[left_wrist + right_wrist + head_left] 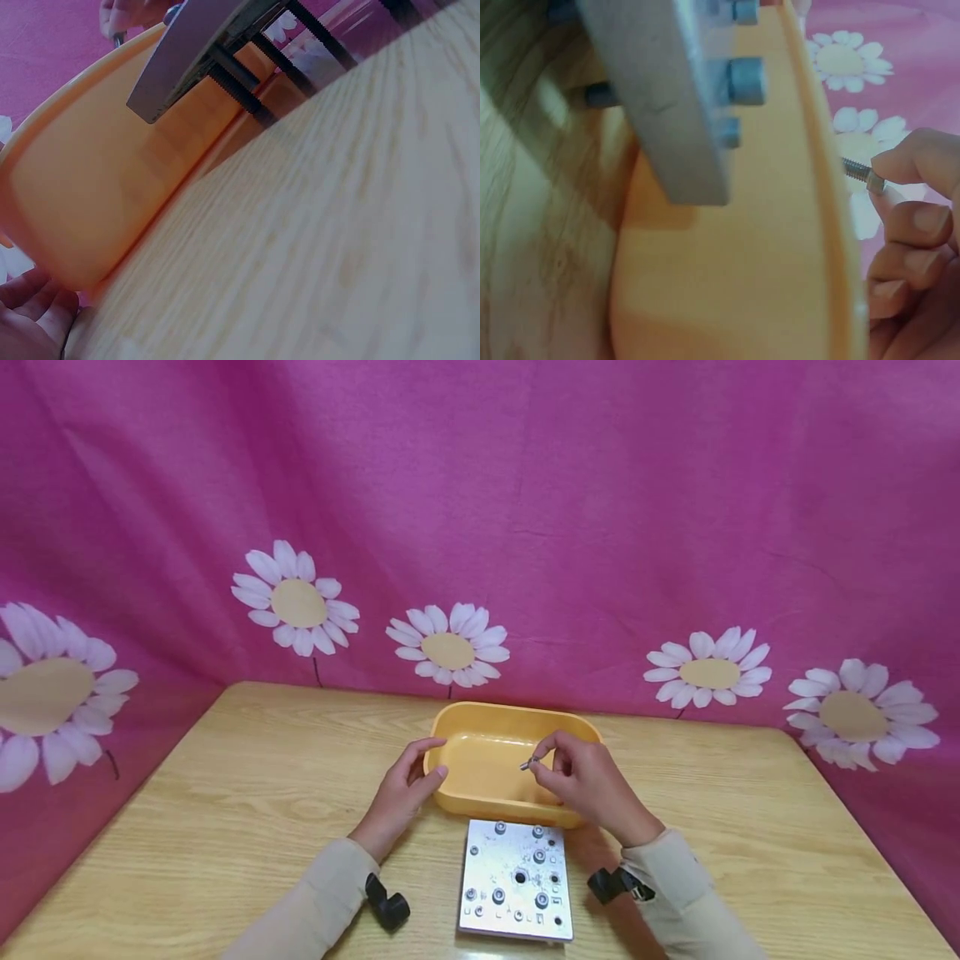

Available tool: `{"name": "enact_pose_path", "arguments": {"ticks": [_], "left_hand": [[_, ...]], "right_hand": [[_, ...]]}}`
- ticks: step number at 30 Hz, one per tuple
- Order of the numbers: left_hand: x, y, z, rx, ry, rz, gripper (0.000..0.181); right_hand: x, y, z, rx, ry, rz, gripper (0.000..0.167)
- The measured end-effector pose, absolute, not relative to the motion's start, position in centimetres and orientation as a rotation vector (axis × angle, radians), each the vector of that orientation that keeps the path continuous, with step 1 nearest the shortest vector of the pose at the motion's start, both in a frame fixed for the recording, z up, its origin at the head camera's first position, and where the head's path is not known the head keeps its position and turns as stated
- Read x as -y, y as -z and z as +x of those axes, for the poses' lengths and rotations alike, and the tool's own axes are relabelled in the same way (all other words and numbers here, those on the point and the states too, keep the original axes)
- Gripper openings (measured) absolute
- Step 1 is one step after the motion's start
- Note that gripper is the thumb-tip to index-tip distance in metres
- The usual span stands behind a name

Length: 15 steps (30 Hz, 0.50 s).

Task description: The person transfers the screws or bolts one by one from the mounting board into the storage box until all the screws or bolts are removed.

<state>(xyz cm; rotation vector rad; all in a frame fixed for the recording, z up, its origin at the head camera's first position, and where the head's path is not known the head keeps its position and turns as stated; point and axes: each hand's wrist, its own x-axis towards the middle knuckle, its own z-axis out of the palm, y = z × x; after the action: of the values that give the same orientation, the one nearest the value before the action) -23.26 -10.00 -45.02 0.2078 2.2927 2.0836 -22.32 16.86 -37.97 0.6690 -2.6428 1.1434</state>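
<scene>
My right hand (pixel 588 781) is over the right part of a yellow-orange plastic basin (pixel 517 802). Between thumb and forefinger it pinches a small metal bolt (pixel 857 171) by the head, and the threaded shank points left. The other fingers are curled beneath. At the basin's left end, my left hand (pixel 401 793) holds the rim with thumb and fingers. In front of the basin lies a square metal plate (pixel 517 893) with several bolts and holes in it. Bolt shanks (pixel 240 90) jut out below the plate in the left wrist view.
The wooden table (pixel 262 827) extends to both sides. Behind it hangs a magenta cloth (pixel 570 527) printed with white flowers. Black wrist mounts (pixel 387 906) are strapped to both sleeves, on either side of the plate.
</scene>
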Motion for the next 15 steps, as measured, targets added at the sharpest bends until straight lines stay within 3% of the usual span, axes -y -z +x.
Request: {"name": "enact_pose_path", "arguments": {"ticks": [15], "left_hand": [[9.9,44.9,-23.3,-2.300,-2.074,0.188,0.040]], "right_hand": [[-16.8,40.4,-24.1,2.698,-1.023,0.655,0.011]]}}
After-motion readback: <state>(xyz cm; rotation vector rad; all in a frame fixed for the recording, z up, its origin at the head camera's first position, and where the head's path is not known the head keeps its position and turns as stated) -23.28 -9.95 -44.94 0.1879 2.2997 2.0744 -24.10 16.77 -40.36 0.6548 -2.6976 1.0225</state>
